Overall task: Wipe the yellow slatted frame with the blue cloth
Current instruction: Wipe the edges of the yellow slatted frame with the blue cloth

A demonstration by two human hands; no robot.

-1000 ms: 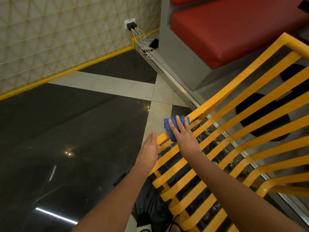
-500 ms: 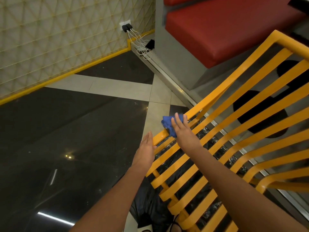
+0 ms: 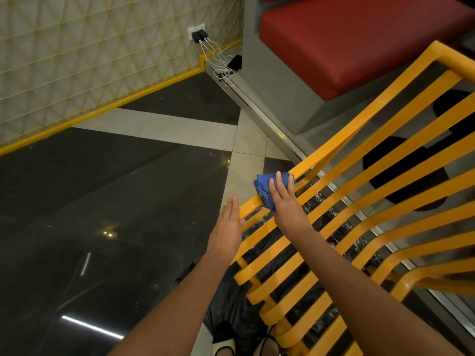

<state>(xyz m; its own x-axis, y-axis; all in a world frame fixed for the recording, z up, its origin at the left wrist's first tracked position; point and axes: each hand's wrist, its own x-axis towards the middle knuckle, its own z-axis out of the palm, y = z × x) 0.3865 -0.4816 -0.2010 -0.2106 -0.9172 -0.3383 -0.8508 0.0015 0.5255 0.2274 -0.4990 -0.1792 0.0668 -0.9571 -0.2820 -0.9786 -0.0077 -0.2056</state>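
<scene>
Blue cloth [image 3: 263,190], soft and bunched, pressed flat on the top rail near the left end of the yellow slatted frame [image 3: 365,191] under the right hand [image 3: 284,201], fingers [image 3: 280,181] straight and spread; left hand [image 3: 230,222] open, fingers together, resting against the frame's end. Glossy painted slats, long, flat, curving toward the seat. Judged early in the wipe: only the top rail under the cloth, lower slats not yet reached

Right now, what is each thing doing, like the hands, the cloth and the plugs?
right hand: fingers straight, pressing the cloth
left hand: open, resting against the frame's end
blue cloth: bunched, on the frame's top rail
yellow slatted frame: tilted, uncovered
chargers: plugged into the wall socket
</scene>
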